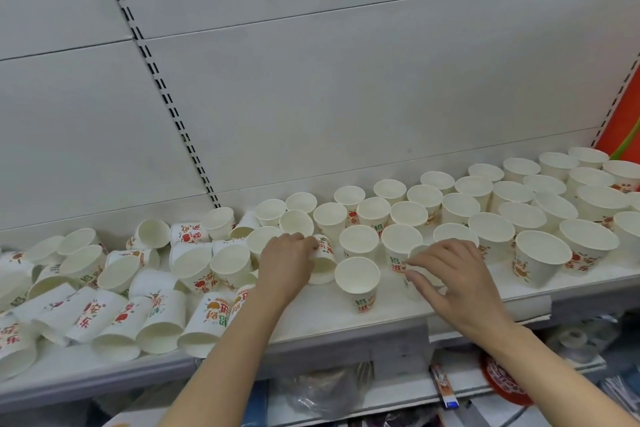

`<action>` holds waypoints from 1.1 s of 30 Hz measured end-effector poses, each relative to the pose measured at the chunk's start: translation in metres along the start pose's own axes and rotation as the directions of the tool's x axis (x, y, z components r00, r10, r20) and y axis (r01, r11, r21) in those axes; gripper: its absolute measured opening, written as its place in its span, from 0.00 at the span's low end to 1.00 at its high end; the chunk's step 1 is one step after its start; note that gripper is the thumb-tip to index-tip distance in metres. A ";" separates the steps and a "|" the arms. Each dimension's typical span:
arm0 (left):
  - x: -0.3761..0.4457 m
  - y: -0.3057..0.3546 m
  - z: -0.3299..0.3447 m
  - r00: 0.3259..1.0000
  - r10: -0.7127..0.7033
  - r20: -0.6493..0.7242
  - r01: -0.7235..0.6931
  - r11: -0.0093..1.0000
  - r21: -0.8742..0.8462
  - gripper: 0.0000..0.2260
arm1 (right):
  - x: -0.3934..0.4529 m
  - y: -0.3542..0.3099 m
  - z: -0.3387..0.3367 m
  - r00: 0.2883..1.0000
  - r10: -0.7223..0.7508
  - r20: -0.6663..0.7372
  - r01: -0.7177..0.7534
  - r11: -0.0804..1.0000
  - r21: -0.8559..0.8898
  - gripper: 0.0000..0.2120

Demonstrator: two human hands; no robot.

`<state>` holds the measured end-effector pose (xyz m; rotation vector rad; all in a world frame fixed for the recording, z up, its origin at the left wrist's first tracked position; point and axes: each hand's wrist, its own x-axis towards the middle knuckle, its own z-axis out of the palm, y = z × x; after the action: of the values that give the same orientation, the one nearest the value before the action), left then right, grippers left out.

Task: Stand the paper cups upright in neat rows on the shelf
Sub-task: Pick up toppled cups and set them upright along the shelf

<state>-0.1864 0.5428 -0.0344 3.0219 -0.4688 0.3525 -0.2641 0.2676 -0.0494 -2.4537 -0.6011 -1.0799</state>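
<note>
Tipped cup (322,258): it lies on its side on the white shelf (346,317), near the middle, with its open mouth facing the front edge.
Left hand (285,262): its fingers curl over the tipped cup and hold it.
Small cup (417,265): it is under the right hand, mostly hidden, so I cannot tell if it stands or leans.
Right hand (446,274): fingers spread and bent down, their tips touching the small cup; I cannot tell if they grip it.
Lone cup (357,282): it stands upright between the two hands, closest to the front edge.
Standing cups (491,215): many cups stand upright in rows on the right side, running back to the wall.
Fallen cups (114,288): a messy pile on the left side, lying on their sides, touching and leaning on each other.
Back wall (311,80): plain grey panels with a slotted strip (162,90).
Below the shelf: a clear plastic bag (322,392) and a red round thing (502,381) on the next level down.
</note>
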 end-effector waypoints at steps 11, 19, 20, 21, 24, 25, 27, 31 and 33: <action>0.034 -0.010 -0.010 0.971 -0.071 0.227 0.099 0.989 -0.113 0.07 | 0.023 -0.043 0.046 0.958 -0.230 0.170 0.212 0.970 0.116 0.08; 0.041 -0.041 -0.015 0.998 -0.049 -0.050 0.035 0.968 -0.247 0.08 | 0.024 -0.034 0.050 0.963 -0.224 0.151 0.214 0.973 0.080 0.08; 0.044 -0.047 -0.016 1.000 0.003 -0.018 -0.006 0.988 -0.157 0.11 | 0.026 -0.035 0.050 0.968 -0.213 0.133 0.204 0.975 0.084 0.08; 0.047 -0.050 -0.014 0.998 0.053 0.027 -0.051 0.996 -0.076 0.13 | 0.030 -0.038 0.050 0.973 -0.201 0.113 0.192 0.977 0.088 0.08; 0.052 -0.049 -0.005 0.988 0.136 0.076 -0.142 0.987 0.073 0.12 | 0.041 -0.049 0.056 0.978 -0.190 0.087 0.183 0.980 0.083 0.09; 0.053 -0.048 -0.002 0.986 0.152 0.062 -0.158 0.982 0.105 0.11 | 0.044 -0.053 0.060 0.976 -0.198 0.094 0.191 0.978 0.079 0.09; 0.053 -0.051 -0.004 0.984 0.178 -0.021 -0.174 0.977 0.127 0.07 | 0.047 -0.057 0.069 0.969 -0.214 0.126 0.206 0.976 0.073 0.09; 0.030 -0.063 -0.027 0.943 0.095 -0.320 -0.130 0.988 -0.089 0.04 | 0.042 -0.055 0.077 0.969 -0.187 0.161 0.179 0.982 0.062 0.09; 0.009 -0.064 -0.050 0.942 0.005 -0.336 -0.078 0.976 -0.203 0.02 | 0.040 -0.053 0.076 0.974 -0.166 0.156 0.160 0.986 0.050 0.10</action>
<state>-0.1695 0.6060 0.0146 2.6727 -0.5053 0.7497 -0.2228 0.3595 -0.0577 -2.5099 -0.8792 -0.9263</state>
